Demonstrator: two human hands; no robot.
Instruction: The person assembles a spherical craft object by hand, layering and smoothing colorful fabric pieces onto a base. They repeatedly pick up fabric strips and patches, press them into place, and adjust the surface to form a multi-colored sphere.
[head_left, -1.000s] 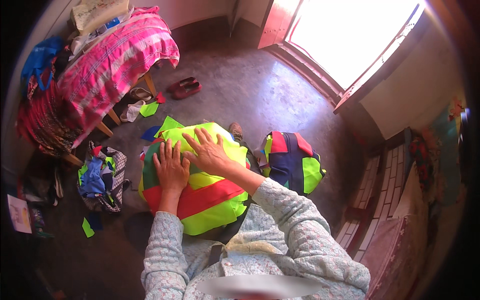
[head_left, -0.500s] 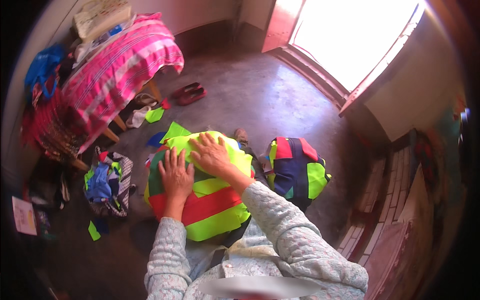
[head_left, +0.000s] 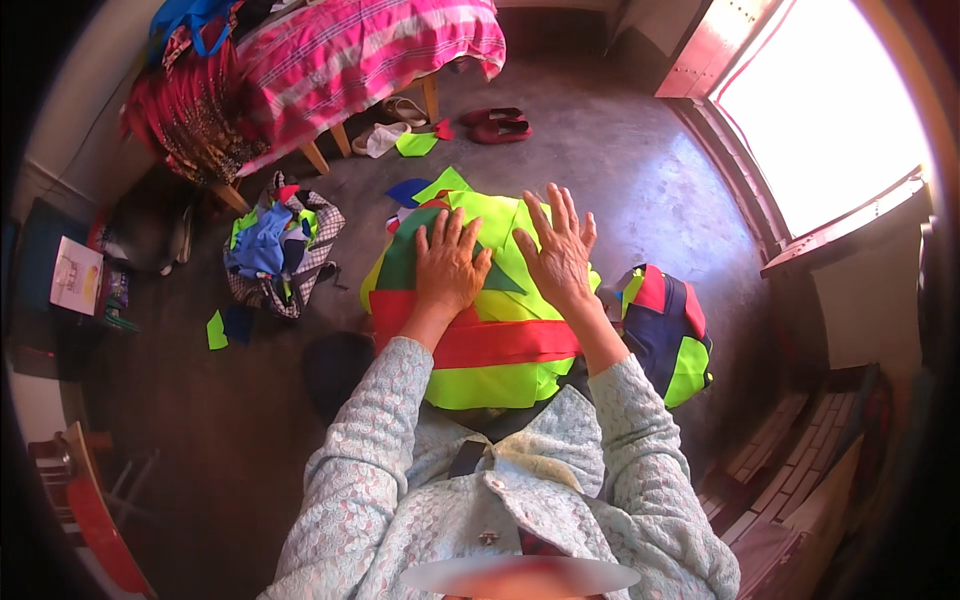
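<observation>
Before me lies a large patchwork of neon yellow, green and red cloth (head_left: 500, 345), bulging over whatever is beneath it. My left hand (head_left: 447, 268) rests on its green and red part, fingers spread. Over the yellow part on the right is my right hand (head_left: 560, 252), also spread; whether it touches the cloth I cannot tell. Neither hand holds anything. Just to the right stands a navy, red and yellow cloth bundle (head_left: 662, 325). Loose blue and yellow scraps (head_left: 440, 186) stick out at the patchwork's far edge.
A checked bag of cloth scraps (head_left: 285, 245) sits on the floor at left. Farther off, a pink striped cloth (head_left: 370, 60) covers a wooden-legged piece of furniture, with dark red shoes (head_left: 498, 126) nearby. An open doorway (head_left: 820, 120) is at right. Small scraps (head_left: 217, 330) lie near the bag.
My right hand has moved rightward across the patchwork, away from my left, its fingers wider apart. My left hand remains on the cloth. The whole view has turned and shifted.
</observation>
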